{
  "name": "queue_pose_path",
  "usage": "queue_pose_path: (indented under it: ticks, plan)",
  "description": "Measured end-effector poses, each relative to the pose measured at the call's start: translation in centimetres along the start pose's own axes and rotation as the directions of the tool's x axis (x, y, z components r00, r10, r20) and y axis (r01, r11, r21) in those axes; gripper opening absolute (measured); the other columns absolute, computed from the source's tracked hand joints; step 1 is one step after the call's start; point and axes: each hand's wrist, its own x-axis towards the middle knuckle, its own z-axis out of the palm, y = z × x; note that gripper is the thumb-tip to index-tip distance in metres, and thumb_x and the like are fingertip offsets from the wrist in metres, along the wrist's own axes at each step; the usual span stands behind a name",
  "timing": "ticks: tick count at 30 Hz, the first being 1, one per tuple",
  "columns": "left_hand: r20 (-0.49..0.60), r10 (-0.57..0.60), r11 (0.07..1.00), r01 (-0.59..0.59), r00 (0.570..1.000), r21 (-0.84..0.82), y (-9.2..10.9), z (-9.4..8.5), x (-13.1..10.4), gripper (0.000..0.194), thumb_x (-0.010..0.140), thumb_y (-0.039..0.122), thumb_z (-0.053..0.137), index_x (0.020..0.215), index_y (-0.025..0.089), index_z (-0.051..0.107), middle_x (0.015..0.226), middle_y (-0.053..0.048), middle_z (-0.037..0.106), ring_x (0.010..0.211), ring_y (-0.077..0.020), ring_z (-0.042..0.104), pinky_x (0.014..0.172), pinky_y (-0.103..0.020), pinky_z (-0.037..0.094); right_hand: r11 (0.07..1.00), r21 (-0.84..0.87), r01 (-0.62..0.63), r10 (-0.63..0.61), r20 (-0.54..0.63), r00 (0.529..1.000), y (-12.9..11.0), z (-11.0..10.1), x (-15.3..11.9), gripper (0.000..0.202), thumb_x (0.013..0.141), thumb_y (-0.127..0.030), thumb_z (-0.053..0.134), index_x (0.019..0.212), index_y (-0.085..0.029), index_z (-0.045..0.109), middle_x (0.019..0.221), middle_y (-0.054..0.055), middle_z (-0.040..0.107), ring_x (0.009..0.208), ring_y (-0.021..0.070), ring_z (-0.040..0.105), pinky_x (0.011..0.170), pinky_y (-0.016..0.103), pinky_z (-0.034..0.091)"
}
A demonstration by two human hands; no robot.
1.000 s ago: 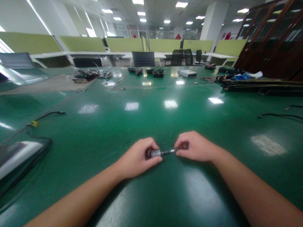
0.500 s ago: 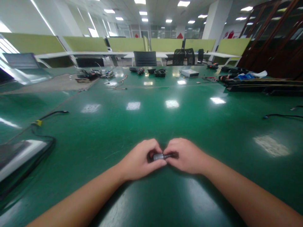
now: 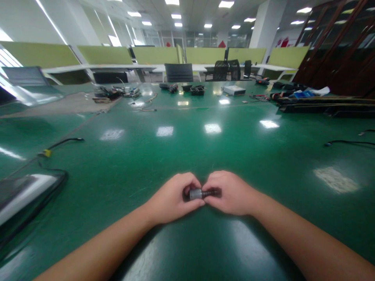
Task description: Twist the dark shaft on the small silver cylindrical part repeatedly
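A small metal cylindrical part (image 3: 195,194) with a thin dark shaft lies level between my two hands, low in the middle of the view. My left hand (image 3: 175,197) is curled round its thicker silver end, thumb along the near side. The fingers of my right hand (image 3: 230,193) are closed on the thin dark end. The fingertips of both hands almost meet at the part. Its far ends are partly hidden in shadow inside the hands. Beneath them is the glossy green table (image 3: 187,152).
At the left edge lies a flat device (image 3: 32,191) with a black cable. Another black cable (image 3: 348,143) lies at the right. Toward the far side are black parts (image 3: 197,90), a white box (image 3: 234,90), loose wires and long dark bars (image 3: 316,105).
Both hands keep their hold in nearly the same place. The fingertips have shifted very slightly, and the metal part shows a little more plainly.
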Motion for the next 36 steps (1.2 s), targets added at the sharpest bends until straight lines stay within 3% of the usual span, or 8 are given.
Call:
queue_pose_path:
  ticks: [11,36]
  plan:
    - [0.003,-0.03,1.0,0.03,1.0,0.005,0.24,-0.14,-0.14,0.021,0.08,0.03,0.076,0.092,0.02,0.063,0.081,0.001,0.06,0.074,-0.0172,0.055,0.067,-0.028,0.038,0.997,0.034,0.066,-0.065,-0.038,0.997,0.25,-0.08,0.04,0.016,0.078,-0.017,0.072,0.092,-0.019,0.077,0.082,0.003,0.073,0.078,0.0169,0.063,0.076,0.029,0.045]
    - [0.015,0.011,1.0,-0.011,1.0,-0.001,0.06,-0.3,-0.18,0.02,0.084,0.033,0.073,0.095,0.021,0.063,0.086,0.0,0.063,0.077,-0.0171,0.056,0.07,-0.029,0.04,0.999,0.02,0.04,-0.04,0.008,0.999,0.17,-0.98,-0.22,0.016,0.075,-0.013,0.07,0.089,-0.019,0.077,0.08,0.002,0.071,0.074,0.0158,0.062,0.071,0.027,0.045]
